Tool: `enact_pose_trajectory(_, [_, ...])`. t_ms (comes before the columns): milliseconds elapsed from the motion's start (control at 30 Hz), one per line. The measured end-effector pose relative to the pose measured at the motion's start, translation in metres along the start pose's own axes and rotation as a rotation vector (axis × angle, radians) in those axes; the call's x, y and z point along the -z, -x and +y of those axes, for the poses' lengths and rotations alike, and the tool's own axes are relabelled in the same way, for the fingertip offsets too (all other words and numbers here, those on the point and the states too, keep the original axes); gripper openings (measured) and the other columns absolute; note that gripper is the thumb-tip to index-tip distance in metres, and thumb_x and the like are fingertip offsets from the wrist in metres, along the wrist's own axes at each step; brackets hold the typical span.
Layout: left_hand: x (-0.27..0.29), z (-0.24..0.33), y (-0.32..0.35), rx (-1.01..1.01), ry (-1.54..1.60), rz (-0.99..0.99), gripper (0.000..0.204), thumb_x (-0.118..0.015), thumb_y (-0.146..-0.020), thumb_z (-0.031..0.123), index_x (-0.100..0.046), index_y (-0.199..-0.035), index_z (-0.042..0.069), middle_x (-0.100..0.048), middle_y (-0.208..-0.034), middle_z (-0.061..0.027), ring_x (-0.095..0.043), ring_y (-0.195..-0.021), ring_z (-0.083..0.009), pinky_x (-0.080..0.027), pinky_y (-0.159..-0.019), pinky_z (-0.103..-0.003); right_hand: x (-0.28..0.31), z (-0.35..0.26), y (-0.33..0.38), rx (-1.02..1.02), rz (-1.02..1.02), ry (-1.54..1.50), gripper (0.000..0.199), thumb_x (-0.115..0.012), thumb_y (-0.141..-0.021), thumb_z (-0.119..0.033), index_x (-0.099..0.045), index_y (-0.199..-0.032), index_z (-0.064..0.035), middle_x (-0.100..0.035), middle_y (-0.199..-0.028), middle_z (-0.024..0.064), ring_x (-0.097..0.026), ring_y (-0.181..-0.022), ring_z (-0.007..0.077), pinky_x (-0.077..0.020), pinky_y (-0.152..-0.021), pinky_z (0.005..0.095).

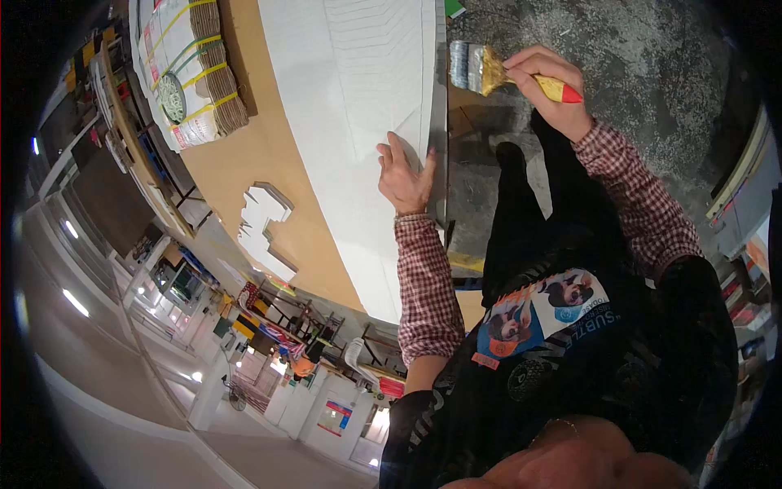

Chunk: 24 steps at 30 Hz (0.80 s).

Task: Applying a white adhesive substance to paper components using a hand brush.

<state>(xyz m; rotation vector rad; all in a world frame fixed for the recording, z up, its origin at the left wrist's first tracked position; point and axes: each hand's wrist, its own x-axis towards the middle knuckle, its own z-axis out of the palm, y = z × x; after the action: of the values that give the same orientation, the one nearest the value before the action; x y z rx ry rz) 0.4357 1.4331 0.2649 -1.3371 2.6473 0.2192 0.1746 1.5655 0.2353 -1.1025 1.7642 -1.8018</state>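
Checked shirt sleeves, dark printed top, dark trousers.

The person wears a long-sleeved shirt in a small red-and-white check, the woven pattern running the full length of both arms; the cuff of the left sleeve (417, 269) sits close at the wrist, with a thin pale band (perhaps a bracelet or a watch strap, too small to tell) at its edge. The right sleeve (643, 204) shows the same check, creased at the elbow. Over the chest lies a black top (570, 359) bearing a bright printed picture patch in blue, orange and white, with fainter grey round markings below it. The legs are in dark trousers (529, 212), ending in a dark shoe.
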Motion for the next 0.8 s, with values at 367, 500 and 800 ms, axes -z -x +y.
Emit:
enact_pose_trajectory(367, [0.021,-0.006,-0.012,-0.027,0.217,-0.178,0.067,-0.068,-0.074,0.041,-0.052,-0.122,-0.003,-0.058,-0.106,-0.0332,-0.064,-0.087,-0.0398,-0.051,-0.073,-0.041,-0.019,0.005,-0.001,-0.004,-0.01,0.083,0.004,-0.062,-0.084,-0.002,-0.064,-0.082,0.0012,-0.065,-0.092,0.0099,-0.062,-0.082,0.0174,-0.0491,-0.072,0.027])
enact_pose_trajectory(500, [0.022,-0.005,-0.014,-0.051,0.182,-0.163,0.069,-0.068,-0.074,0.043,-0.051,-0.122,-0.004,-0.057,-0.108,-0.0335,-0.064,-0.087,-0.0399,-0.052,-0.072,-0.041,-0.02,-0.007,0.016,0.011,-0.098,0.064,0.003,-0.061,-0.084,0.0,-0.063,-0.084,0.0008,-0.065,-0.092,0.0098,-0.062,-0.082,0.0168,-0.0491,-0.072,0.0267])
enact_pose_trajectory(800, [0.014,0.003,-0.011,-0.057,0.121,-0.181,0.074,-0.066,-0.074,0.045,-0.048,-0.125,-0.006,-0.056,-0.108,-0.0362,-0.063,-0.085,-0.0412,-0.052,-0.07,-0.042,-0.023,0.006,0.021,0.079,-0.077,0.105,0.003,-0.06,-0.084,-0.001,-0.063,-0.084,0.0009,-0.065,-0.093,0.0105,-0.063,-0.085,0.0181,-0.0498,-0.074,0.0265])
